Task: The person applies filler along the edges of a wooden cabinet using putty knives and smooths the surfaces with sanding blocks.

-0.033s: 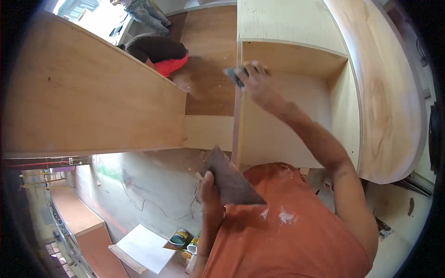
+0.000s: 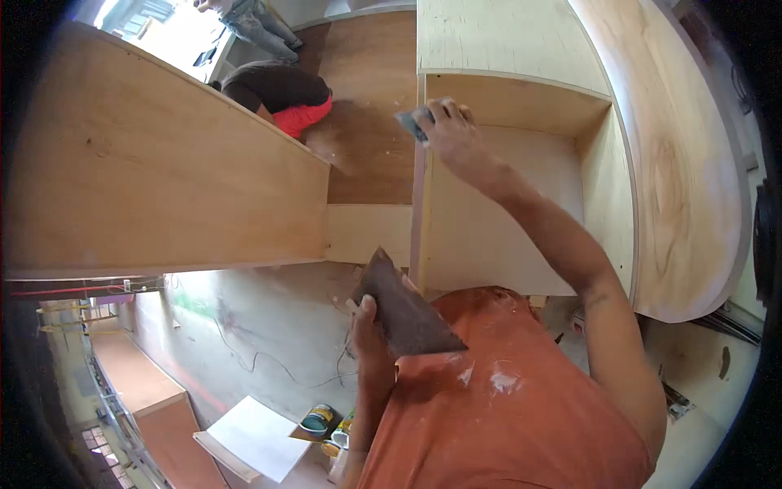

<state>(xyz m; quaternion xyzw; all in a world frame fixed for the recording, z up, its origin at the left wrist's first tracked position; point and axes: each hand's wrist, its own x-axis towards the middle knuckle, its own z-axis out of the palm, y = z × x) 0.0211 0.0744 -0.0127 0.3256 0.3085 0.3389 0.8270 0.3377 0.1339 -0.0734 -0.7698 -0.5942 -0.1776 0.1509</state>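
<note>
My left hand (image 2: 369, 326) grips a dark brown, flat, roughly triangular board (image 2: 407, 316), thumb on its face, in front of my orange shirt. Fingers closed, my right hand (image 2: 453, 134) pinches a small greenish-grey flat piece (image 2: 414, 124), perhaps a spreader or a sanding pad; its kind is not clear. That piece is by the upper part of the narrow front edge (image 2: 419, 175) of an open wooden cabinet (image 2: 521, 102). Whether it touches the edge I cannot tell.
Left stands a large plywood panel (image 2: 179, 175). Beyond it a person in dark clothing and red (image 2: 281, 90) bends low; another person's legs (image 2: 259, 31) show farther back. A curved wooden panel (image 2: 676, 179) is at the right. Lower left are a white board (image 2: 254, 440), open cans (image 2: 318, 419) and a floor cable (image 2: 252, 356).
The triangular board in my left hand has risen very slightly. My right hand has shifted a little with the small piece and looks sharper now.
</note>
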